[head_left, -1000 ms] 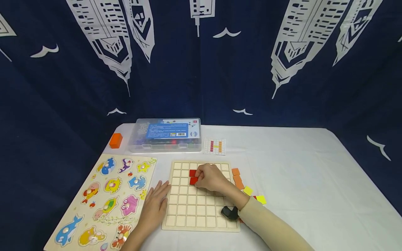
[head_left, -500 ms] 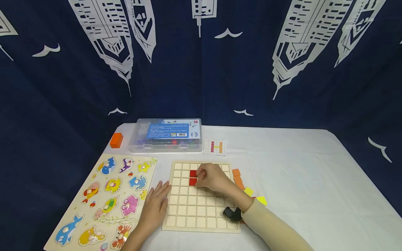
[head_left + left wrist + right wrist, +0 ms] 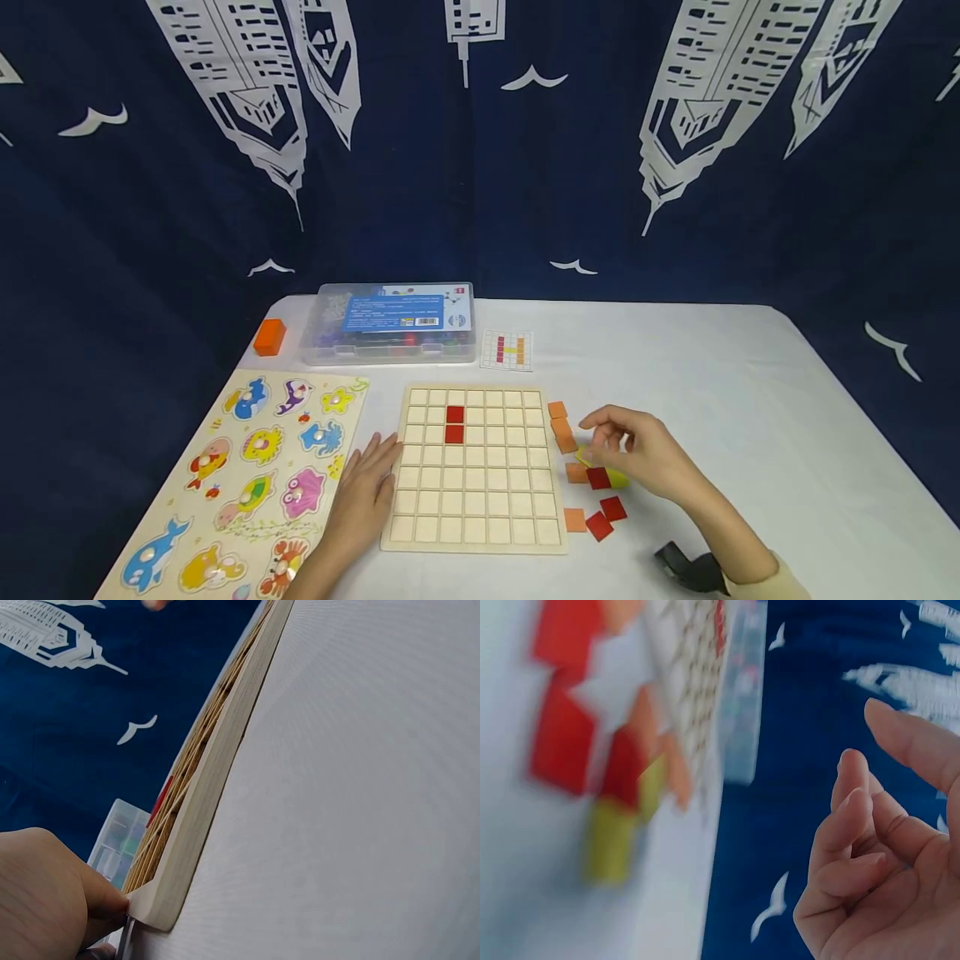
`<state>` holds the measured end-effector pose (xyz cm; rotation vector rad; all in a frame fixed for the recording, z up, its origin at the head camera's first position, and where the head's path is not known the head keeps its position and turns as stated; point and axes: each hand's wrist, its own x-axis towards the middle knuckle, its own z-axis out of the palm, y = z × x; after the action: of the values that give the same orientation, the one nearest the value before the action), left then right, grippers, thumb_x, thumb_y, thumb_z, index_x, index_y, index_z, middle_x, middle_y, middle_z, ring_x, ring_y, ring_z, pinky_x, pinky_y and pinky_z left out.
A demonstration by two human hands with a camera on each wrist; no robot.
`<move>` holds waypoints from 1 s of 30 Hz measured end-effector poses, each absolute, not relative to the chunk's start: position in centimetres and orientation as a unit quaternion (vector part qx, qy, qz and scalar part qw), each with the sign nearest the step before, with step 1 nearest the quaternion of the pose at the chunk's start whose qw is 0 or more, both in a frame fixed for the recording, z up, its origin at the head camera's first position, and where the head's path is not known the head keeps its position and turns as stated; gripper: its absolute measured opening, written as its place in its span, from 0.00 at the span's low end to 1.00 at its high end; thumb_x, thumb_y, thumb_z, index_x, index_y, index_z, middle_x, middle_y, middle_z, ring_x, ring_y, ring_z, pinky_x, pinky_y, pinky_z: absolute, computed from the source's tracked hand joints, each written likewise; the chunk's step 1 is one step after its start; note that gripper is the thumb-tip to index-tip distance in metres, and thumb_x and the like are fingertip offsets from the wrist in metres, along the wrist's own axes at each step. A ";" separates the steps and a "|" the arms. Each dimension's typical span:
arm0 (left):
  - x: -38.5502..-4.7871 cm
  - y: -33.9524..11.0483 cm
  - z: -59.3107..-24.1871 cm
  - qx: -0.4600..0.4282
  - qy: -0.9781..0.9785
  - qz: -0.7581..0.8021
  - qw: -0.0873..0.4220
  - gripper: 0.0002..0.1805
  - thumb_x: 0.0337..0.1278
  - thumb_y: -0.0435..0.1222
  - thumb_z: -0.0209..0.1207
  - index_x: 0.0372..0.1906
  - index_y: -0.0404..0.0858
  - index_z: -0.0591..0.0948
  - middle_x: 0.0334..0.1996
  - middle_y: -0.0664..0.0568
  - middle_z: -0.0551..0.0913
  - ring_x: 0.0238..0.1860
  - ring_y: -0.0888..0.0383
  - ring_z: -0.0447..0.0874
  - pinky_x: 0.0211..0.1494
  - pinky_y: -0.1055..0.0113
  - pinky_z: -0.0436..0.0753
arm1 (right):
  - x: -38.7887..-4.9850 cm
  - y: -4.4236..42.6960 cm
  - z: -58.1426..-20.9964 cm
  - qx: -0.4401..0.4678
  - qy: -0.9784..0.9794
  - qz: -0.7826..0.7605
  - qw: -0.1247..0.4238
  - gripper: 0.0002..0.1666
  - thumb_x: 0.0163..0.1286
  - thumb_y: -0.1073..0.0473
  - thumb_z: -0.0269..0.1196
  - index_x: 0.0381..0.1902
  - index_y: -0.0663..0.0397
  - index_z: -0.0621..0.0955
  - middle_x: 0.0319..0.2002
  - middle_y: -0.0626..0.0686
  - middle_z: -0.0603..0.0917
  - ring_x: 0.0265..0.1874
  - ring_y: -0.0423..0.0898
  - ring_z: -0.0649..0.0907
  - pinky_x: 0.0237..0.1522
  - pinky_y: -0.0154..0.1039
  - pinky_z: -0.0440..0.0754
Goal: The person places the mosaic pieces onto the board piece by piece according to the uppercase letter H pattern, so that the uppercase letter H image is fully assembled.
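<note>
A wooden grid board (image 3: 480,502) lies at the middle of the table. Two red square tiles (image 3: 454,414) sit in its cells, one below the other. My left hand (image 3: 363,492) rests at the board's left edge with its fingers extended; in the left wrist view the thumb of the left hand (image 3: 45,892) touches the board's corner. Over the loose tiles to the right of the board hovers my right hand (image 3: 637,446). In the right wrist view the right hand (image 3: 877,855) holds nothing. Orange tiles (image 3: 564,435), red tiles (image 3: 613,507) and partly covered yellow tiles (image 3: 618,479) lie there.
A picture puzzle board (image 3: 247,500) with sea animals lies left of the left hand. Behind the grid stand a clear plastic case (image 3: 390,325), a small pattern card (image 3: 507,350) and an orange block (image 3: 270,337). A dark patterned curtain (image 3: 480,208) hangs behind the table.
My right hand has left the two red tiles on the board and moved right, over the loose tiles, which now show more fully. The left hand stays at the board's edge.
</note>
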<state>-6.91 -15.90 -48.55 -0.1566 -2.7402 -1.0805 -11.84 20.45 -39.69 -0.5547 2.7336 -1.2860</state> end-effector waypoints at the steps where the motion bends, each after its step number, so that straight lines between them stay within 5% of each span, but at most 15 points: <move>1: -6.9 -16.0 -48.6 -0.053 -0.924 -0.365 0.096 0.24 0.58 0.24 0.55 0.61 0.29 0.75 0.67 0.42 0.73 0.73 0.40 0.61 0.75 0.40 0.50 | -11.6 21.2 -40.0 -0.174 0.892 -0.417 0.035 0.14 0.57 0.64 0.71 0.42 0.57 0.83 0.25 0.43 0.79 0.26 0.38 0.75 0.27 0.32 0.71; 14: -6.9 -15.9 -48.5 -0.052 -0.923 -0.367 0.098 0.24 0.57 0.24 0.55 0.61 0.29 0.76 0.67 0.42 0.73 0.73 0.40 0.61 0.75 0.40 0.50 | -11.1 24.2 -44.6 -0.114 0.885 -0.447 0.064 0.20 0.52 0.59 0.75 0.43 0.56 0.83 0.28 0.47 0.79 0.24 0.38 0.74 0.26 0.29 0.72; 23: -6.8 -15.8 -48.4 -0.065 -0.923 -0.360 0.116 0.24 0.56 0.22 0.55 0.61 0.29 0.76 0.66 0.41 0.74 0.71 0.38 0.64 0.74 0.39 0.53 | -11.0 24.0 -46.3 -0.116 0.915 -0.386 0.028 0.20 0.48 0.57 0.78 0.40 0.46 0.84 0.33 0.41 0.81 0.36 0.36 0.76 0.40 0.28 0.78; 30: -6.7 -15.8 -48.2 -0.066 -0.923 -0.362 0.112 0.24 0.57 0.22 0.55 0.61 0.29 0.76 0.66 0.41 0.74 0.72 0.38 0.63 0.74 0.39 0.52 | -11.2 23.8 -46.8 -0.128 0.923 -0.361 0.018 0.19 0.47 0.60 0.78 0.38 0.44 0.85 0.34 0.39 0.80 0.37 0.35 0.74 0.41 0.29 0.79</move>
<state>-6.74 -15.77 -48.23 -0.1926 -2.7108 -1.0614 -11.20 23.85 -46.79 -0.3973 2.8691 -1.1228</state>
